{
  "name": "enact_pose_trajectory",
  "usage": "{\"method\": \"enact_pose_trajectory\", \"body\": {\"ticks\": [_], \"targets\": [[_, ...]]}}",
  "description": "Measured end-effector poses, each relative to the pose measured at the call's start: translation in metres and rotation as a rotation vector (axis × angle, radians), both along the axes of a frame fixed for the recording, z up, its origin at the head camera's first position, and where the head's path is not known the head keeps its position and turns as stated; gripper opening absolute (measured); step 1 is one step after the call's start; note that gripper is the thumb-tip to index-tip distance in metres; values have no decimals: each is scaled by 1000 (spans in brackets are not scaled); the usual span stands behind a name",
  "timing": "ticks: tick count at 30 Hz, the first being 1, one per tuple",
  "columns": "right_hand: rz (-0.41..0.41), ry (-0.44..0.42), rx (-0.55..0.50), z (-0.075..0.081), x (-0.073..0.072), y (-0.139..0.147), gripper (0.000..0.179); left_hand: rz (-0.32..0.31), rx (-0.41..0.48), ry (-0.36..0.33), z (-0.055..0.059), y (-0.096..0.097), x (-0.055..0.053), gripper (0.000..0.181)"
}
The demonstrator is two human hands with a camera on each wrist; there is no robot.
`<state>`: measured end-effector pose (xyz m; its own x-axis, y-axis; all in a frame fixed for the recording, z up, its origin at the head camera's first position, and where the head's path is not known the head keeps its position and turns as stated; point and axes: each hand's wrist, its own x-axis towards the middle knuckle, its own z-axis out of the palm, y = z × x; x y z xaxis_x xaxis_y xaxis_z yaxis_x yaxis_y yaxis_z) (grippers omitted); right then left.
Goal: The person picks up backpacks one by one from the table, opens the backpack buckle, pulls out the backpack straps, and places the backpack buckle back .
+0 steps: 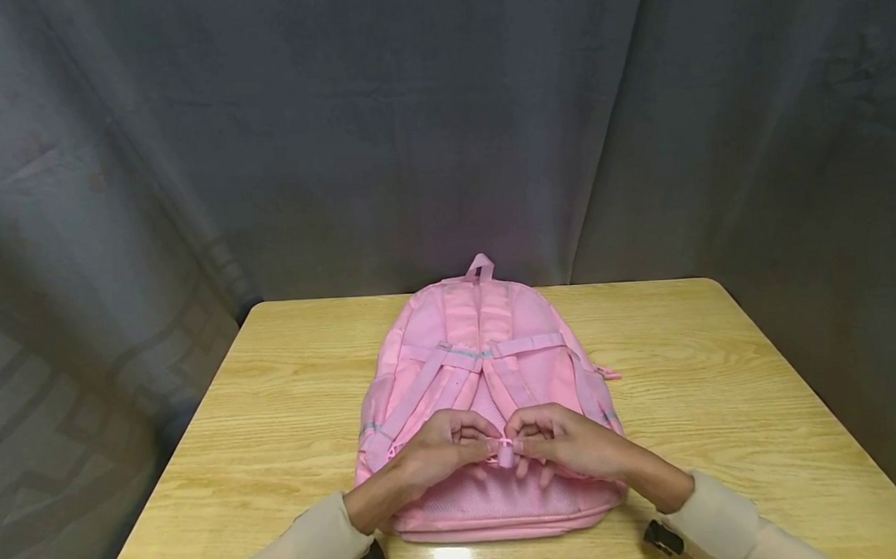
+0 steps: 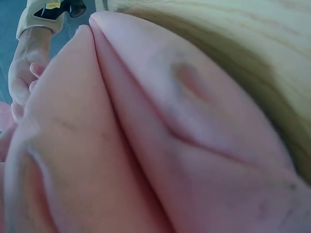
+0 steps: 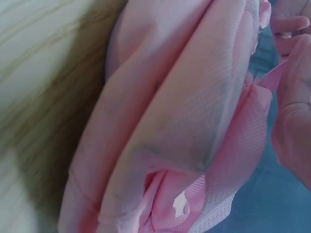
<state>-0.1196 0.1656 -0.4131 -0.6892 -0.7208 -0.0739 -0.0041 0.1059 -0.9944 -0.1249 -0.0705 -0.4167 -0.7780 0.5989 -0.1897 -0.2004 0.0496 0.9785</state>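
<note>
A pink backpack (image 1: 542,380) lies on the table with its shoulder straps (image 1: 460,308) facing up and its top loop (image 1: 481,265) pointing away from me. Over its lower part, my left hand (image 1: 442,448) and right hand (image 1: 575,443) meet from either side at a small pink strap buckle (image 1: 505,454). Each hand pinches at it between thumb and bent fingers. The left wrist view is mostly filled by the bag's side, with a hand (image 2: 28,73) beyond it. Fingers and a pink strap (image 3: 273,77) show at the right of the right wrist view.
The wooden table (image 1: 724,401) extends to both sides of the bag. A grey curtain (image 1: 411,131) hangs behind its far edge. From the bag's right side a pink zipper pull (image 1: 608,373) sticks out. Dark wrist devices (image 1: 664,537) sit under the sleeves.
</note>
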Motion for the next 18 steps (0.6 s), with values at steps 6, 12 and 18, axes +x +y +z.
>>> {"method": "enact_pose_trajectory", "body": {"ticks": [6,12,18], "targets": [[-1,32,13,1,1,0,18,-5,-1,3,-1,0,0,19],[-11,85,26,0,1,-1,16,7,-8,0,-1,0,0,20],[-31,127,42,0,1,-2,14,16,-5,-8,-2,0,-1,20]]}}
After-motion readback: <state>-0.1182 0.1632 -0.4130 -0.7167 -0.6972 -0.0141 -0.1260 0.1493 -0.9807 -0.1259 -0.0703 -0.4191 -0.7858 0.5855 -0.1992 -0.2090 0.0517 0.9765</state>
